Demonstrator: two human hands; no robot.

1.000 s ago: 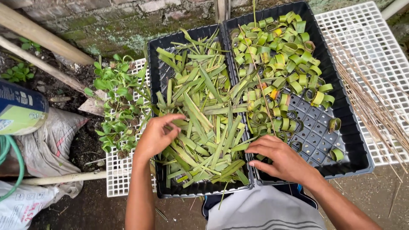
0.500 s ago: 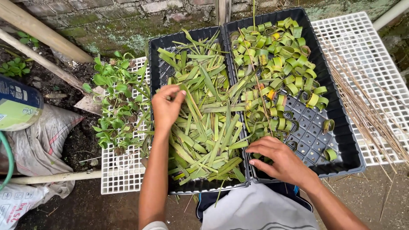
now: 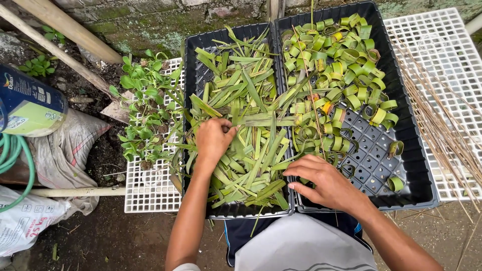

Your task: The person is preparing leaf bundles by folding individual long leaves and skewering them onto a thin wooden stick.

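Down in the left black tray (image 3: 193, 55), the left hand (image 3: 215, 139) curls its grip around a few cut leaf strips (image 3: 248, 100) from the pile beneath it. Rightward, the right hand (image 3: 326, 183) rests open, fingers spread, on the edge of the second tray (image 3: 411, 150), beside the rolled leaf rings (image 3: 346, 55).

Single head camera looks steeply down, close over the black trays (image 3: 411, 150).

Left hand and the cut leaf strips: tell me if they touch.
Touching. The head view shows the left hand with fingers curled into the leaf strips piled in the left black tray.
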